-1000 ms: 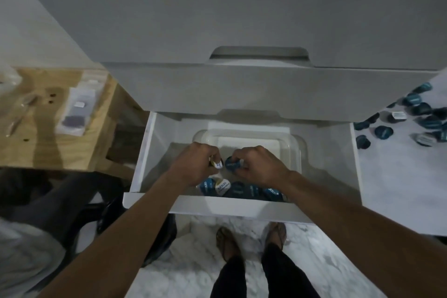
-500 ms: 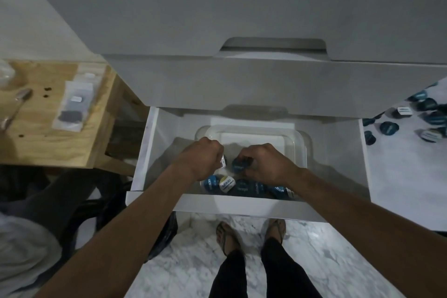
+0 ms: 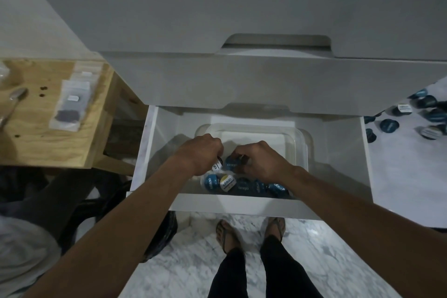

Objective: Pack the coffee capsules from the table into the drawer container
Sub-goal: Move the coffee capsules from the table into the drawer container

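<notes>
2 hands work at frame centre: the left hand (image 3: pixel 202 152) pinches a white-lidded capsule (image 3: pixel 217 165), the right hand (image 3: pixel 260 161) grips a blue capsule (image 3: pixel 232 164), both over the container (image 3: pixel 300 150) (drawer (image 3: pixel 338 143) open). Crowded knuckles could tip either; more capsules (image 3: pixel 420 116) wait upper right.

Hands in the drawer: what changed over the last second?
Little changed. Both hands stay low in the container, the left hand still pinching a white-topped capsule and the right hand a blue capsule. The front row of capsules is unchanged.
</notes>
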